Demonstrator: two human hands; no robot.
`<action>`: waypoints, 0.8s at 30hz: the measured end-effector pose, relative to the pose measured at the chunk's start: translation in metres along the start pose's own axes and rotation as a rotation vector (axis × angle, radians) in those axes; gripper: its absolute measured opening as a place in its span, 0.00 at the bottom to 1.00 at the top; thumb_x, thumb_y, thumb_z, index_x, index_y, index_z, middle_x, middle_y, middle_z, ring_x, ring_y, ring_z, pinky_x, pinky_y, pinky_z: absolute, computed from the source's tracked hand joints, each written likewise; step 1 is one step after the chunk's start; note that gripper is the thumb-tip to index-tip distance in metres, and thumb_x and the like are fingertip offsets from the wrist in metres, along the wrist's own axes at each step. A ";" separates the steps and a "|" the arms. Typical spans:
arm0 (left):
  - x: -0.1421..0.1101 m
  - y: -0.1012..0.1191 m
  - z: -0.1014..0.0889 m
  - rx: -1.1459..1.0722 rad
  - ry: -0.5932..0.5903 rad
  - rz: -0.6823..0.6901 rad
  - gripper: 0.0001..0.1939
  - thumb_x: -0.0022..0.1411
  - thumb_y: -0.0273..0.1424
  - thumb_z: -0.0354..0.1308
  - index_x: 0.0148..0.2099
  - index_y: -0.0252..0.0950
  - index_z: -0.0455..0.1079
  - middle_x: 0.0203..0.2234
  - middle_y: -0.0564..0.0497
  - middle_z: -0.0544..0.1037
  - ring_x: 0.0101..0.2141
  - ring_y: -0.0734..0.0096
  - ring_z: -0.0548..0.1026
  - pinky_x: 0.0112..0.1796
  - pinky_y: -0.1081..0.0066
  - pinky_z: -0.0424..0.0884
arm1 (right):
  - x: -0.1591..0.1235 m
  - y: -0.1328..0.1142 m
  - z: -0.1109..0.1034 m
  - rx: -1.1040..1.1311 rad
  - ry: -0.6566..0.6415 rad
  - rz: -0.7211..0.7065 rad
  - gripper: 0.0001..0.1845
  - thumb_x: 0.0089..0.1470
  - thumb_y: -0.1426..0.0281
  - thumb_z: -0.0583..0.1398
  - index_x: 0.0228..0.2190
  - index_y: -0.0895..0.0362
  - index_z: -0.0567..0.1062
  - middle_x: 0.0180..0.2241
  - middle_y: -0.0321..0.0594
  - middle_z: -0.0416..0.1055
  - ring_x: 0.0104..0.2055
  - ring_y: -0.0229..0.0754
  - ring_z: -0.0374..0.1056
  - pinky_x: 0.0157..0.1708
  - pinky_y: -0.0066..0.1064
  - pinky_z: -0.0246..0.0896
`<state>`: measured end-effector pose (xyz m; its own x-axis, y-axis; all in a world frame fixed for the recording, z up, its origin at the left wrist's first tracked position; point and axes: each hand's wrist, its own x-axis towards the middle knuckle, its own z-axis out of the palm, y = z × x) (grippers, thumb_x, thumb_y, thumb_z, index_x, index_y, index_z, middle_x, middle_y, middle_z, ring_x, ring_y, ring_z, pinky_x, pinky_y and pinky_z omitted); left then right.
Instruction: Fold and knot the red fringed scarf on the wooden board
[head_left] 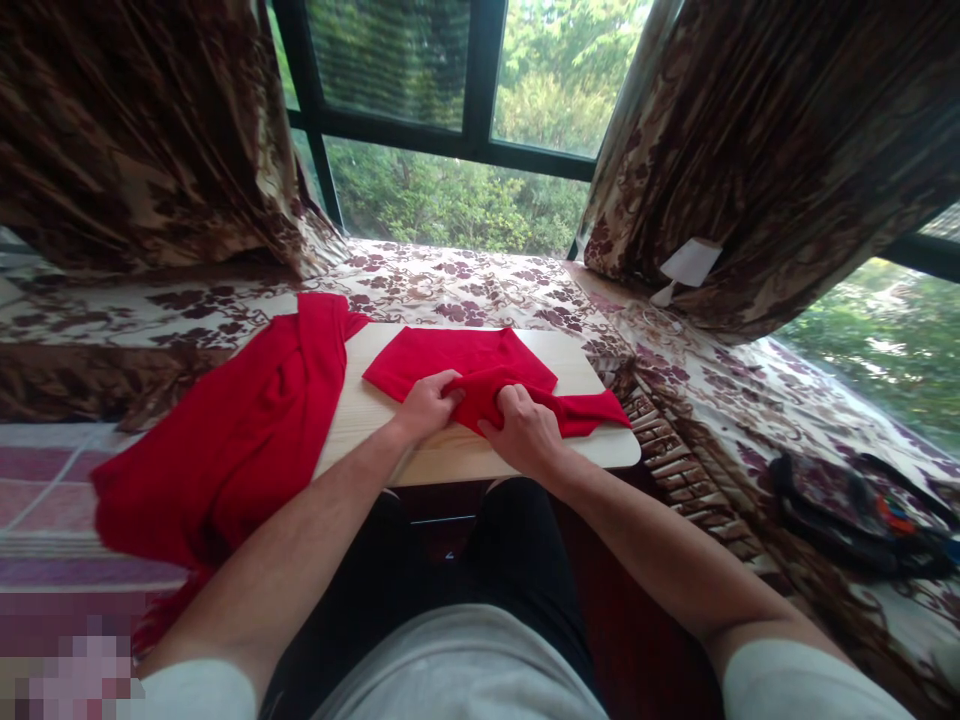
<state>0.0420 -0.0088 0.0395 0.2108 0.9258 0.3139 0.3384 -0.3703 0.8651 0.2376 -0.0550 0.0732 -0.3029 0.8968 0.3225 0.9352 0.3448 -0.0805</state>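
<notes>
A person in a light short-sleeved top and dark trousers, seen from their own head, leans both bare forearms over a small pale wooden table (442,460) with rounded corners. On it lies a red garment (450,352), partly folded, its far part spread flat with angled edges and its near part bunched; a narrow strip of it reaches toward the table's right end. The left hand (429,405) holds the near left part of the bunched cloth, its fingers closed on the fabric with the thumb toward the right. Just to its right, the right hand (525,425) has its fingers curled down onto the same cloth, the thumb near them, pinching a fold. Over the table's left end a second red cloth (247,430) lies in loose folds, spreading left and near over a striped pink and white cover (52,500). Beyond the table, a ledge with a maroon floral cover (465,285) runs beneath a window (450,190) showing green trees, between brown patterned curtains (720,130). On the right stand a small white lamp (691,262) and, nearer, a dark bag (855,515).
</notes>
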 end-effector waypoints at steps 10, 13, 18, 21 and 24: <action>0.008 0.011 -0.002 0.054 0.013 0.028 0.12 0.58 0.30 0.53 0.41 0.36 0.75 0.31 0.52 0.78 0.33 0.66 0.73 0.37 0.70 0.68 | -0.025 -0.010 0.009 0.062 -0.261 -0.235 0.23 0.64 0.62 0.54 0.54 0.61 0.70 0.47 0.52 0.75 0.46 0.50 0.71 0.43 0.36 0.62; 0.010 0.015 -0.005 0.062 -0.001 0.066 0.12 0.57 0.29 0.54 0.41 0.36 0.75 0.33 0.52 0.79 0.35 0.65 0.74 0.39 0.70 0.68 | -0.021 -0.018 0.020 0.041 -0.216 -0.252 0.37 0.62 0.55 0.56 0.64 0.63 0.58 0.59 0.59 0.65 0.56 0.59 0.65 0.53 0.46 0.59; 0.006 0.016 -0.010 0.105 -0.046 0.094 0.15 0.54 0.25 0.51 0.42 0.37 0.75 0.32 0.52 0.78 0.34 0.66 0.74 0.38 0.70 0.68 | -0.013 -0.026 0.027 0.044 -0.209 -0.245 0.33 0.61 0.50 0.55 0.57 0.60 0.69 0.51 0.57 0.73 0.51 0.58 0.69 0.51 0.46 0.61; 0.001 0.010 -0.010 0.148 -0.109 0.059 0.17 0.50 0.24 0.49 0.41 0.37 0.74 0.29 0.53 0.77 0.33 0.65 0.73 0.36 0.69 0.67 | -0.020 -0.024 0.021 0.105 -0.268 -0.315 0.23 0.63 0.53 0.53 0.41 0.57 0.77 0.38 0.48 0.77 0.41 0.48 0.72 0.42 0.35 0.62; -0.004 0.002 -0.008 0.170 -0.173 0.022 0.14 0.50 0.24 0.49 0.38 0.38 0.71 0.29 0.53 0.76 0.32 0.65 0.72 0.35 0.69 0.67 | -0.030 -0.015 0.015 0.099 -0.118 -0.281 0.18 0.65 0.59 0.51 0.34 0.57 0.76 0.35 0.45 0.75 0.39 0.45 0.70 0.40 0.33 0.60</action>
<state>0.0351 -0.0124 0.0434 0.3690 0.8960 0.2471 0.4781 -0.4110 0.7762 0.2303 -0.0824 0.0510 -0.5715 0.7864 0.2344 0.7911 0.6039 -0.0972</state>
